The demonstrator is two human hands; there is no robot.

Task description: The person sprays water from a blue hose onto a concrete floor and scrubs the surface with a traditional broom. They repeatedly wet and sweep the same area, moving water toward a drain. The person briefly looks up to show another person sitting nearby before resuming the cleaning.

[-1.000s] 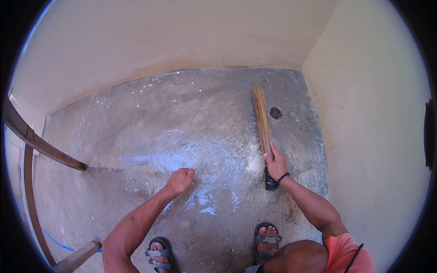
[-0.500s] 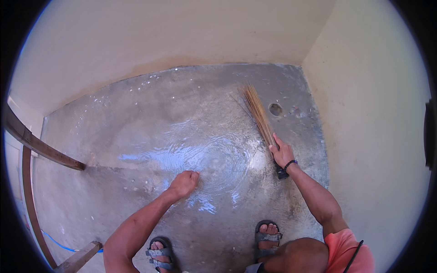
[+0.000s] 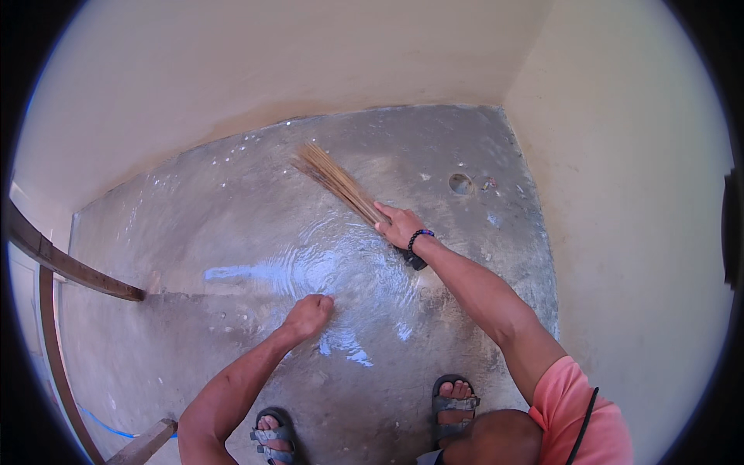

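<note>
The grey concrete floor (image 3: 372, 403) bears a shiny, rippling film of water (image 3: 310, 267) across its middle, white specks (image 3: 224, 185) toward its far left edge, small debris (image 3: 488, 184) beside a round hole (image 3: 461, 184), and two strapped sandals (image 3: 456, 404).

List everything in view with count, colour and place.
Broom: 1, tan, in the right hand
Concrete floor: 1, grey, wet at centre
Hole: 1, grey, floor's far right
Walls: 2, beige, far side and right
Wooden bars: 3, brown, left side
Hose or cable: 1, blue, lower left
Specks: several, white, floor's far left
Unclear object: 1, black, right rim
Sandals: 2, grey, bottom, on the feet
Bracelet: 1, dark, right wrist
Sleeve: 1, coral, lower right
Cord: 1, black, over sleeve
Knee: 1, bare, bottom
Left hand: 1, bare, closed, over wet floor
Right hand: 1, bare, around the broom
</note>
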